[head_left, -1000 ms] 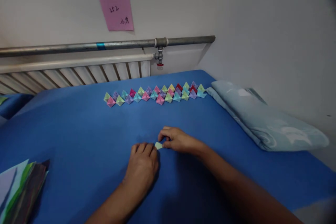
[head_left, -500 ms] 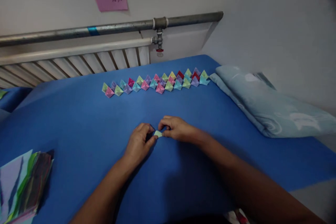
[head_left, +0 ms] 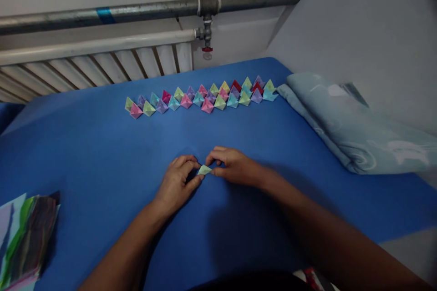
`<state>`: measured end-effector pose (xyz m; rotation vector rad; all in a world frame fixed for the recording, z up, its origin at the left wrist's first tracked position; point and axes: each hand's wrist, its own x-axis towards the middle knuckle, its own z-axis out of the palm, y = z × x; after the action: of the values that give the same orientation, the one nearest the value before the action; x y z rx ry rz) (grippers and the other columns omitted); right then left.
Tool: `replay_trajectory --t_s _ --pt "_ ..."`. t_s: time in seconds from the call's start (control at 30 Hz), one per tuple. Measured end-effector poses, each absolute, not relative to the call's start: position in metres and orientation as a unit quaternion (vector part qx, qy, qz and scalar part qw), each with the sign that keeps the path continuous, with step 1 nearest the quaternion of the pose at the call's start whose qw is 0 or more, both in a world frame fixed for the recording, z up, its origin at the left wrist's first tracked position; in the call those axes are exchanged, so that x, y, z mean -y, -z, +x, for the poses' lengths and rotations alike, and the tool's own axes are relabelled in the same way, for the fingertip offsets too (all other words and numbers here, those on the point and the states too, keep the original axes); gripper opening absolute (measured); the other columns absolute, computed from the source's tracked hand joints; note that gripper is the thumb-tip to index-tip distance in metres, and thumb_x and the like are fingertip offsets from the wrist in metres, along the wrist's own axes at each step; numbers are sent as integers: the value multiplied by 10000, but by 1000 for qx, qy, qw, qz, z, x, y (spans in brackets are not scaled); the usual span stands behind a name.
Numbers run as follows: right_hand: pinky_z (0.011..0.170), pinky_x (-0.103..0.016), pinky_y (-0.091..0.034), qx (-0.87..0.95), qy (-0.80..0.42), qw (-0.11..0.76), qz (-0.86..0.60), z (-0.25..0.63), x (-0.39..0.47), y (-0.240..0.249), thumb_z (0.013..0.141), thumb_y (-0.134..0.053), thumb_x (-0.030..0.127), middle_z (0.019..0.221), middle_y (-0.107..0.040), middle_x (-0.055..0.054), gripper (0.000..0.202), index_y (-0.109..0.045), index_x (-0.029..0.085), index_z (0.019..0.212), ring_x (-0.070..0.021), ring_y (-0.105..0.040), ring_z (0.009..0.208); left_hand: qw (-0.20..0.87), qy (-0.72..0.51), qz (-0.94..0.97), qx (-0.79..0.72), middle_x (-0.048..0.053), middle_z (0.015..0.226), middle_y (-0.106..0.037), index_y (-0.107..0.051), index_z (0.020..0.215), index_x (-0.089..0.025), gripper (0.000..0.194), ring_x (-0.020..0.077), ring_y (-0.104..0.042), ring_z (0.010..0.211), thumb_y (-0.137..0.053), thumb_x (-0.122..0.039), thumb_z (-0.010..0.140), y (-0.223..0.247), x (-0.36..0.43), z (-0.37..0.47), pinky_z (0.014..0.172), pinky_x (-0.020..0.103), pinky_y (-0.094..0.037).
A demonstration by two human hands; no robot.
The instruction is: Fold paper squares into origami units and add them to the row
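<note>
A small pale green folded paper [head_left: 205,170] lies between my hands near the middle of the blue surface [head_left: 102,159]. My left hand [head_left: 180,181] pinches its left side, thumb below and fingers above. From the right, my right hand [head_left: 229,166] grips the paper's right corner between thumb and curled fingers. Beyond my hands, several folded paper pieces [head_left: 186,101] in pink, green, purple, blue, yellow and red stand in close rows.
A stack of coloured paper sheets [head_left: 30,236] sits at the lower left. On the right lies a folded grey-green blanket [head_left: 341,122]. Along the back wall run a metal pipe [head_left: 150,10] with a valve and a white radiator [head_left: 102,70].
The view has tilted down and come slightly closer. The green paper now shows a wider, flatter pointed shape between my fingers. Both hands keep their hold on it.
</note>
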<state>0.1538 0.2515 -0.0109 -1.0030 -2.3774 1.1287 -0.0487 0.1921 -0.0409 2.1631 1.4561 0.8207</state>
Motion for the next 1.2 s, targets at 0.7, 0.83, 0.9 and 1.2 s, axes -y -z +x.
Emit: replay_trajectory --t_s 0.7,0.83,0.9,1.2 --pt "656 -208 -408 798 -452 176 -358 151 -247 10 793 -614 165 793 -592 19 77 -672 189 837 -85 -512 679 225 -308 772 -509 52 1021 -663 -658 892 -209 87 186 -602 959 -572 -215 878 35 -188 -49 873 391 -479" --pt "662 -213 -408 815 -438 183 -332 149 -243 9 828 -617 207 748 -570 21 64 -676 193 809 -89 -520 677 214 -331 772 -499 45 988 -656 -657 902 -215 82 176 -593 943 -585 -253 892 35 -186 -46 859 367 -475" --pt "667 -215 -407 820 -429 183 -330 149 -242 9 833 -608 189 743 -569 24 72 -669 196 796 -89 -523 679 209 -332 773 -499 40 948 -652 -659 901 -217 88 173 -591 920 -584 -264 896 35 -185 -44 841 358 -472" --pt "713 -229 -404 853 -383 159 -316 149 -239 7 867 -545 148 769 -590 11 129 -647 196 805 -104 -538 721 195 -325 781 -496 33 900 -647 -665 844 -209 133 162 -583 863 -551 -234 907 30 -184 -44 799 343 -465"
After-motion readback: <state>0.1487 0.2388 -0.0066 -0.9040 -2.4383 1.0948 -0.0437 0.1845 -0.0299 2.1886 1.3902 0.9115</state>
